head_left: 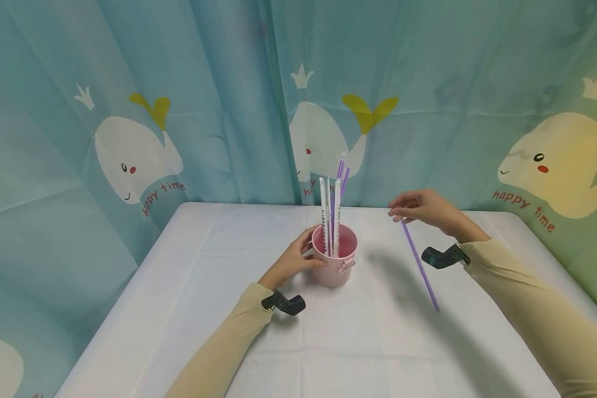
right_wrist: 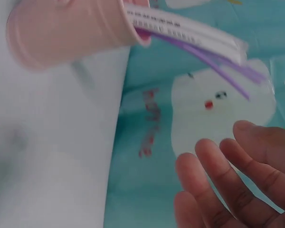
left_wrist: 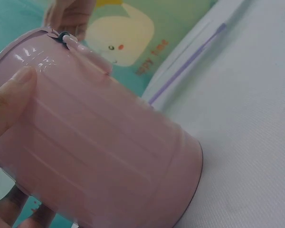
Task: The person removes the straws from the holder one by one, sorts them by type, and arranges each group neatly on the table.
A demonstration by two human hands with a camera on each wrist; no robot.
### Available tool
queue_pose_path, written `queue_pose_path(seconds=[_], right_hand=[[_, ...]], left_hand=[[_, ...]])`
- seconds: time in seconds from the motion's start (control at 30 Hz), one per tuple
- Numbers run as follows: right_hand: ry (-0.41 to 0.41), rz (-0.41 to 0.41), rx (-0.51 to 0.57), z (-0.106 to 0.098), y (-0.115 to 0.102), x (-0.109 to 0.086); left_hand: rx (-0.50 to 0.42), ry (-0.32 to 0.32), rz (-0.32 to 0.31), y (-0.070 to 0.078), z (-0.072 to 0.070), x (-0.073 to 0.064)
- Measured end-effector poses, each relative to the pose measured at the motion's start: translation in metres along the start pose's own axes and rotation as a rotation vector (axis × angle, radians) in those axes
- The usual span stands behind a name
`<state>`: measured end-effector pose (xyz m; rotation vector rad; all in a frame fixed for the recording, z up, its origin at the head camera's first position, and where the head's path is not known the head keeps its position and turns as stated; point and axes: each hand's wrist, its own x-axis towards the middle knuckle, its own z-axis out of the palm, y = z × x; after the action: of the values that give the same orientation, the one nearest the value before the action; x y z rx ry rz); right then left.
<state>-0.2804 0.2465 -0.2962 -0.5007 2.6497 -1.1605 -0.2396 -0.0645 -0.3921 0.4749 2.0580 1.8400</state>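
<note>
A small pink bucket [head_left: 334,275] stands upright on the table, and my left hand [head_left: 294,260] holds its side, thumb in front and fingers around the far side. Paper-wrapped white straws [head_left: 337,221] and purple straws [head_left: 345,179] lean together inside it and stick out over the rim. To the right, my right hand [head_left: 423,209] hovers with relaxed fingers above the upper end of a loose purple straw [head_left: 420,265] on the table. The right wrist view shows nothing between the fingers of the right hand [right_wrist: 247,185].
A white cloth covers the table [head_left: 219,276]. Behind it and at the sides hangs a blue-green curtain [head_left: 229,83] printed with white whales. A black wrist device [head_left: 445,257] sits on the right cuff, another device [head_left: 283,303] on the left.
</note>
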Motion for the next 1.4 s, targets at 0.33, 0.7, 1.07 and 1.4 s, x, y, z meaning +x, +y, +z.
queue_pose_path(seconds=[0.33, 0.7, 1.07, 1.4], right_hand=[[-0.005, -0.033, 0.053, 0.046, -0.016, 0.039], [-0.041, -0.041, 0.133, 0.074, -0.018, 0.064], [-0.07, -0.056, 0.129, 0.083, -0.022, 0.07], [-0.067, -0.049, 0.144, 0.087, -0.024, 0.073]], left_hand=[[-0.003, -0.001, -0.004, 0.003, 0.001, -0.002], [-0.014, -0.009, 0.003, 0.003, 0.0, -0.001], [0.001, -0.008, -0.001, 0.002, 0.0, -0.001], [0.009, -0.01, -0.007, 0.004, 0.0, -0.002]])
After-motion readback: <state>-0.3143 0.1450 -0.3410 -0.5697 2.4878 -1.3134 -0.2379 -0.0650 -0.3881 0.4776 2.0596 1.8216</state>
